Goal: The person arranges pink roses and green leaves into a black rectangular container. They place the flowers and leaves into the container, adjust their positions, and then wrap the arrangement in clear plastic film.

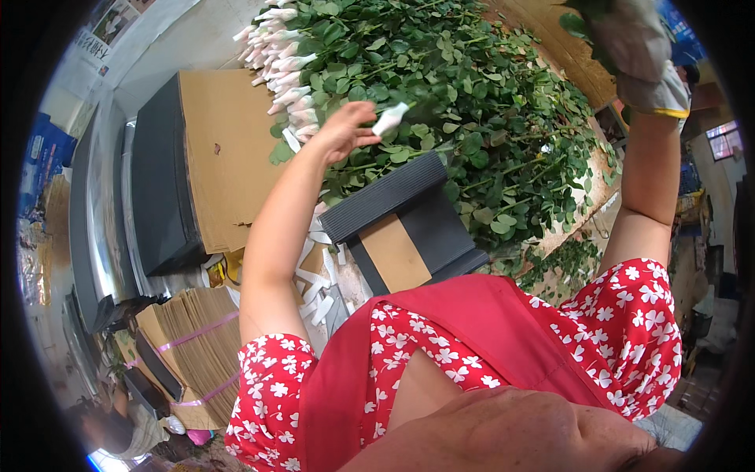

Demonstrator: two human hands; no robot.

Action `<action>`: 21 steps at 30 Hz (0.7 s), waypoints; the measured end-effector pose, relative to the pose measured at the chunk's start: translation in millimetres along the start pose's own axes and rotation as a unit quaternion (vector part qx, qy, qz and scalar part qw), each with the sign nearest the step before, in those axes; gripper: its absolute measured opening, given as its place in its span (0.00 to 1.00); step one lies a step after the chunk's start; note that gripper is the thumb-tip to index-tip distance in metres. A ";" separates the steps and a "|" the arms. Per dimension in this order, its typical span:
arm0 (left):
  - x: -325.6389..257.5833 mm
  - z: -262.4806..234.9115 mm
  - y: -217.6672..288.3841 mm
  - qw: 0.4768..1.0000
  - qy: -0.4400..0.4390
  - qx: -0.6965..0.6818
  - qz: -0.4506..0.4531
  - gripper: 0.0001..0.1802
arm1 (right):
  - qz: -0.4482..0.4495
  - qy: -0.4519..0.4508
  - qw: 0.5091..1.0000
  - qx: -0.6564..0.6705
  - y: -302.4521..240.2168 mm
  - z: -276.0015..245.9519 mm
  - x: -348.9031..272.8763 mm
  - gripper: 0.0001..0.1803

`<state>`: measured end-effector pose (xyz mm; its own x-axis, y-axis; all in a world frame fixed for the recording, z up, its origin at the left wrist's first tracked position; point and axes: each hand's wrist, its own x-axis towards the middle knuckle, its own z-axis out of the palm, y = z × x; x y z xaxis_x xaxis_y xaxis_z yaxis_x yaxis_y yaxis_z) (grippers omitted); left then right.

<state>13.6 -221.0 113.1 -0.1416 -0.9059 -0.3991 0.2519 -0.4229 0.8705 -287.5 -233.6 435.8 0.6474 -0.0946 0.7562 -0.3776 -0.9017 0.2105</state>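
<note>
My bare left hand point(346, 134) is bent around the near end of a rose bud in a white sleeve point(390, 119), with finger and thumb at its tip. The bud's green stem points away to the upper right. Under and beyond it lies a broad pile of leafy rose stems point(472, 102), with a row of white-sleeved buds point(291, 79) along its left side. My right hand point(637, 55), in a grey-white glove with a yellow cuff edge, is raised at the far right. It is blurred, and green leaves show beside it; its grip is hidden.
In front of me stands a black corrugated stand point(385, 197) with a tan strip point(395, 253). White sleeves point(318, 287) lie scattered left of it. Flat cardboard sheets point(224, 149) and a tied cardboard bundle point(193, 346) stack up at left. A brown panel point(550, 39) edges the far side.
</note>
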 end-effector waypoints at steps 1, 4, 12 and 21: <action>10.8 2.4 -5.4 0.991 -0.012 0.130 -0.005 0.36 | -0.017 -0.021 0.999 -0.032 2.5 3.9 0.7 0.19; 38.0 28.7 5.4 0.949 -0.037 0.311 -0.046 0.34 | 0.001 -0.057 0.996 -0.068 2.8 13.2 -0.1 0.23; 43.7 118.6 88.3 0.801 -0.010 0.518 0.301 0.18 | 0.088 -0.066 0.993 -0.052 4.9 9.1 -11.2 0.20; -67.6 -107.3 -0.1 0.523 0.195 0.662 0.501 0.20 | 0.042 -0.127 0.981 -0.139 9.1 -2.9 -30.1 0.16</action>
<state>125.9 -162.1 109.1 -0.3031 -0.7019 0.6446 -0.9063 0.4214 0.0326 -312.4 -237.8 416.7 0.7364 -0.2979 0.6074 -0.5806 -0.7393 0.3412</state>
